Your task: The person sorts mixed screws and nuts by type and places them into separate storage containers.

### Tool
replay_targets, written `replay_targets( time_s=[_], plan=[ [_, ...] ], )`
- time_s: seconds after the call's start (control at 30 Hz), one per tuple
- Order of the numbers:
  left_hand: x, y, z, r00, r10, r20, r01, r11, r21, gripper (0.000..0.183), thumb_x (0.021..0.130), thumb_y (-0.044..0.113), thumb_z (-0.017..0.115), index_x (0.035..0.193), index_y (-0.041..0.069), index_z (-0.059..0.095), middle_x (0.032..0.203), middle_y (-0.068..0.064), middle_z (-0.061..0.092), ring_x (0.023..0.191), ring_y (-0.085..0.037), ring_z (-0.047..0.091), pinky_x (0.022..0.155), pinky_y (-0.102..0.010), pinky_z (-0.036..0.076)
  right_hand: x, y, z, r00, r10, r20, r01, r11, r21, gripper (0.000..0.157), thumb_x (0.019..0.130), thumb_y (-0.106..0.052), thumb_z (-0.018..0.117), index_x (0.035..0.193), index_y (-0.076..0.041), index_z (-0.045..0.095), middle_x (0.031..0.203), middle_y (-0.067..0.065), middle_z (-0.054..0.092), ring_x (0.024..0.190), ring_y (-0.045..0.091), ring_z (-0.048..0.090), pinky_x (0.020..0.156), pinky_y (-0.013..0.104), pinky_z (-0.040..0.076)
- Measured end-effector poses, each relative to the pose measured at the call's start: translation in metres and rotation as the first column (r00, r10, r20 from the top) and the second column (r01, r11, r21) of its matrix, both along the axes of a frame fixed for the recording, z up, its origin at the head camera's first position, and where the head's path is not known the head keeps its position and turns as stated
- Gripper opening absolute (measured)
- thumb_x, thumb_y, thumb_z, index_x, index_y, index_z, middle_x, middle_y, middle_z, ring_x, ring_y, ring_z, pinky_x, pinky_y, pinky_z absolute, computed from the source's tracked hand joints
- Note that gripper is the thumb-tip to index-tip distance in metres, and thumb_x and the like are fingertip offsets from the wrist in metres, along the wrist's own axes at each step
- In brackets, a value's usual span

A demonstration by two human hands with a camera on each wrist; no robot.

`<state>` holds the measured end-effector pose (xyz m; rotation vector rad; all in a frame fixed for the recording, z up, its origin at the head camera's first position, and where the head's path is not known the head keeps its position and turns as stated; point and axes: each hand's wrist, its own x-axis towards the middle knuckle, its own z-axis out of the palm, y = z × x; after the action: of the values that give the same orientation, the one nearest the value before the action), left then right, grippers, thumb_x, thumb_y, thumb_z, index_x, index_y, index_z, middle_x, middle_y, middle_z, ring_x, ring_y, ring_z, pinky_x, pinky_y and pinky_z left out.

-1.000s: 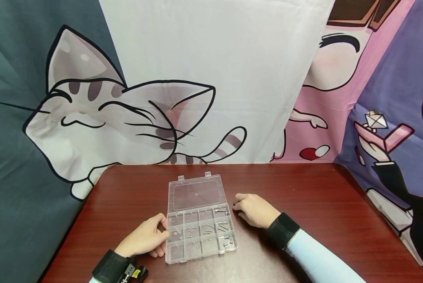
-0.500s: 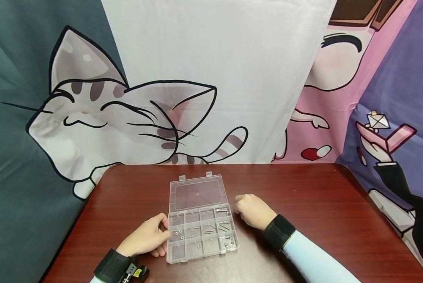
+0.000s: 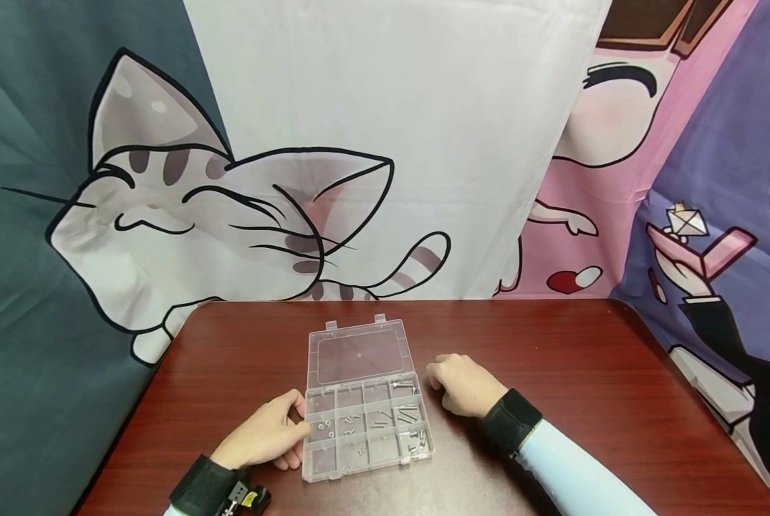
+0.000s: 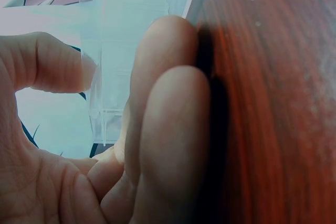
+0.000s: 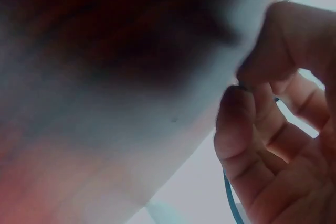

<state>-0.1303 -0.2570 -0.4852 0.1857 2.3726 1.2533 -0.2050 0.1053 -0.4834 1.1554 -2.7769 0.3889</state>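
A clear plastic compartment box (image 3: 352,453) stands with its lid (image 3: 359,355) folded back on the table. Several small screws (image 3: 407,414) lie in its right and middle compartments, and a few small nuts or washers (image 3: 325,426) in a left one. My left hand (image 3: 262,435) grips the box's left edge, thumb (image 4: 63,66) against the wall and fingers (image 4: 173,119) low beside it. Right of the box, my right hand (image 3: 465,385) is low over the table with curled fingers. In the right wrist view its thumb and index tips pinch a tiny dark piece (image 5: 241,84), too small to identify.
The brown wooden table (image 3: 584,401) extends on both sides of the box. A printed cloth (image 3: 423,107) with a cat hangs behind the table's far edge. A black band with a small device (image 3: 246,496) sits on the left wrist.
My right hand has shifted and turned slightly beside the box, its fingers tucking further under, then partly turning back. My left hand and the box have stayed in place.
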Motion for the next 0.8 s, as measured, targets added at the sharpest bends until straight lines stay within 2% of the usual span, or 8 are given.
replay_targets(
  time_s=[0.13, 0.3, 0.4, 0.57, 0.8],
  plan=[
    [0.000, 0.000, 0.001, 1.000, 0.000, 0.001, 0.000, 1.000, 0.010, 0.023, 0.092, 0.021, 0.055, 0.104, 0.003, 0.046, 0.062, -0.010, 0.064, 0.051, -0.024, 0.064, 0.046, -0.039, 0.053, -0.003, -0.003, 0.007, 0.999, 0.015, -0.034, -0.016, 0.999, -0.033, 0.026, 0.062, 0.000, 0.065, 0.073, -0.019, 0.052, 0.074, -0.010, 0.043, 0.061, 0.009, 0.044, 0.052, 0.022, 0.039],
    [0.000, 0.000, 0.001, 1.000, -0.001, -0.002, 0.001, 1.000, 0.016, 0.022, 0.092, 0.020, 0.055, 0.102, 0.003, 0.046, 0.062, -0.011, 0.064, 0.051, -0.025, 0.064, 0.046, -0.039, 0.053, -0.006, -0.019, 0.023, 0.989, 0.119, -0.092, -0.127, 0.988, -0.087, 0.027, 0.061, -0.002, 0.064, 0.072, -0.022, 0.050, 0.073, -0.013, 0.040, 0.062, 0.004, 0.043, 0.053, 0.018, 0.037],
    [0.000, 0.000, 0.000, 1.000, 0.000, 0.000, 0.000, 1.000, 0.013, 0.022, 0.091, 0.020, 0.055, 0.101, 0.003, 0.045, 0.061, -0.011, 0.064, 0.051, -0.024, 0.064, 0.046, -0.039, 0.053, -0.005, -0.035, 0.033, 0.979, 0.187, -0.081, -0.195, 0.976, -0.096, 0.025, 0.062, -0.002, 0.061, 0.074, -0.022, 0.053, 0.075, -0.014, 0.041, 0.064, 0.000, 0.044, 0.056, 0.015, 0.037],
    [-0.001, -0.001, -0.002, 1.000, 0.002, 0.000, -0.002, 1.000, 0.016, 0.022, 0.090, 0.020, 0.055, 0.101, 0.003, 0.045, 0.061, -0.010, 0.064, 0.051, -0.024, 0.064, 0.046, -0.039, 0.053, 0.003, -0.068, 0.051, 0.956, 0.291, -0.044, -0.294, 0.952, -0.086, 0.024, 0.066, 0.000, 0.060, 0.079, -0.020, 0.057, 0.078, -0.013, 0.045, 0.068, -0.001, 0.045, 0.059, 0.010, 0.037],
    [-0.002, -0.001, -0.004, 1.000, 0.008, -0.007, -0.008, 1.000, 0.008, 0.022, 0.090, 0.019, 0.056, 0.101, 0.003, 0.046, 0.060, -0.010, 0.063, 0.050, -0.024, 0.063, 0.045, -0.039, 0.052, 0.017, -0.114, 0.068, 0.917, 0.393, -0.069, -0.397, 0.915, -0.068, 0.022, 0.069, 0.000, 0.062, 0.079, -0.019, 0.056, 0.079, -0.012, 0.043, 0.070, -0.001, 0.043, 0.062, 0.008, 0.035]
  ],
)
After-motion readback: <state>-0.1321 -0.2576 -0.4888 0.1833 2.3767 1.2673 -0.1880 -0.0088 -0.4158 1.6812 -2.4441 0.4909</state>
